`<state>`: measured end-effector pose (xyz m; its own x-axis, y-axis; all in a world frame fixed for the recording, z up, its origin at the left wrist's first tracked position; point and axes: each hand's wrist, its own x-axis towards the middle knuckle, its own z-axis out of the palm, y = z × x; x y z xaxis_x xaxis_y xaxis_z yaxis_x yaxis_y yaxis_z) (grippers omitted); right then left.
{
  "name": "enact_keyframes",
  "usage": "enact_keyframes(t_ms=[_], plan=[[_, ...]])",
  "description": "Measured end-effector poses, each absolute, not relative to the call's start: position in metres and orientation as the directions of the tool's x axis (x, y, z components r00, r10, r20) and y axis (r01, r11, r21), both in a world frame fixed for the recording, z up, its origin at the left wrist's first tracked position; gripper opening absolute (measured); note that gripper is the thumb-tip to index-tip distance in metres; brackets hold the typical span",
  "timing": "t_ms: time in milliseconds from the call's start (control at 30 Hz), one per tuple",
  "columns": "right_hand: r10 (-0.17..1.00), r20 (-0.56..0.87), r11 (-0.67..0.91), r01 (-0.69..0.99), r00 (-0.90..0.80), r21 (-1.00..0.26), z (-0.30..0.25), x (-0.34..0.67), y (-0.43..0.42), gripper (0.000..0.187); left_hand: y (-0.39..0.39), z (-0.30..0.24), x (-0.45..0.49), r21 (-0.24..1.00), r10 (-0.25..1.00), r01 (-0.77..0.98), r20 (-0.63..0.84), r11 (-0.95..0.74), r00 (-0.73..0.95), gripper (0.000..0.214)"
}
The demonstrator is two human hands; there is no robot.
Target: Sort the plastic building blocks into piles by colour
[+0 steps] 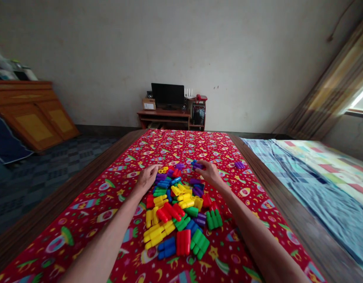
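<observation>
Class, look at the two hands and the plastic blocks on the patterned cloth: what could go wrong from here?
1. In the heap of blocks, many pieces lie against or over one another, so moving one might shift its neighbours.
2. The right forearm passes close to the green block at the heap's side and might nudge it.
3. The lone purple block lies apart, beyond the right hand, and might be overlooked.

There are two hands, one left hand and one right hand, and perhaps thirty plastic blocks in five colours, though overlap makes that total uncertain. Farther off are one monitor, one cardboard box, one red telephone and two speakers.
</observation>
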<state>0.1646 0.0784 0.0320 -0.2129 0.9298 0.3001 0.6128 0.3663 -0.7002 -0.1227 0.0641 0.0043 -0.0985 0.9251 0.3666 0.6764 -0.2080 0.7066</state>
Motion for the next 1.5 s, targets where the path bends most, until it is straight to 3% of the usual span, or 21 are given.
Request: enact_keyframes(t_ms=[100, 233, 333, 433, 567, 700, 833, 967, 1067, 1167, 1233, 1333, 1500], plan=[[0.911, 0.268, 0.411, 0.628, -0.314, -0.661, 0.031, 0.182, 0.083, 0.028, 0.063, 0.006, -0.122, 0.708, 0.928, 0.676, 0.361, -0.205, -0.097, 0.048], [0.795, 0.175, 0.507, 0.479, -0.58, -0.716, 0.032, 0.19, 0.08, 0.033, 0.06, 0.008, -0.121, 0.709, 0.926, 0.674, 0.363, -0.205, -0.101, 0.047], [0.778, 0.217, 0.529, 0.43, -0.59, -0.731, 0.035, 0.191, 0.083, 0.036, 0.059, 0.009, -0.12, 0.709, 0.926, 0.672, 0.366, -0.211, -0.096, 0.046], [0.874, 0.351, 0.485, 0.54, -0.337, -0.688, 0.037, 0.204, 0.091, 0.035, 0.058, 0.01, -0.121, 0.706, 0.927, 0.676, 0.363, -0.211, -0.09, 0.045], [0.888, 0.442, 0.156, 0.82, 0.128, -0.551, 0.035, 0.242, 0.095, 0.035, 0.061, 0.008, -0.122, 0.694, 0.928, 0.684, 0.367, -0.223, -0.069, 0.046], [0.891, 0.382, -0.083, 0.914, 0.247, -0.396, 0.031, 0.271, 0.089, 0.032, 0.061, 0.007, -0.12, 0.693, 0.927, 0.68, 0.372, -0.24, -0.051, 0.051], [0.888, 0.383, -0.115, 0.928, 0.256, -0.354, 0.033, 0.269, 0.085, 0.027, 0.058, 0.011, -0.113, 0.711, 0.93, 0.623, 0.36, -0.327, 0.077, 0.055], [0.885, 0.456, 0.138, 0.879, 0.097, -0.456, 0.04, 0.23, 0.087, 0.033, 0.056, 0.013, -0.107, 0.707, 0.916, 0.585, 0.35, -0.396, 0.197, 0.057], [0.88, 0.427, 0.428, 0.732, -0.206, -0.529, 0.042, 0.18, 0.09, 0.035, 0.056, 0.012, -0.105, 0.701, 0.91, 0.581, 0.346, -0.412, 0.228, 0.053], [0.741, 0.419, 0.672, 0.575, -0.525, -0.467, 0.042, 0.13, 0.098, 0.042, 0.056, 0.01, -0.105, 0.697, 0.91, 0.587, 0.354, -0.411, 0.215, 0.051], [0.674, 0.304, 0.725, 0.522, -0.674, -0.45, 0.043, 0.108, 0.106, 0.048, 0.056, 0.01, -0.105, 0.696, 0.91, 0.592, 0.363, -0.407, 0.199, 0.051], [0.641, 0.112, 0.715, 0.538, -0.76, -0.447, 0.044, 0.096, 0.119, 0.055, 0.054, 0.011, -0.105, 0.695, 0.909, 0.59, 0.366, -0.41, 0.201, 0.051], [0.63, 0.071, 0.7, 0.525, -0.773, -0.484, 0.043, 0.116, 0.119, 0.056, 0.055, 0.011, -0.107, 0.698, 0.914, 0.595, 0.354, -0.398, 0.197, 0.051]])
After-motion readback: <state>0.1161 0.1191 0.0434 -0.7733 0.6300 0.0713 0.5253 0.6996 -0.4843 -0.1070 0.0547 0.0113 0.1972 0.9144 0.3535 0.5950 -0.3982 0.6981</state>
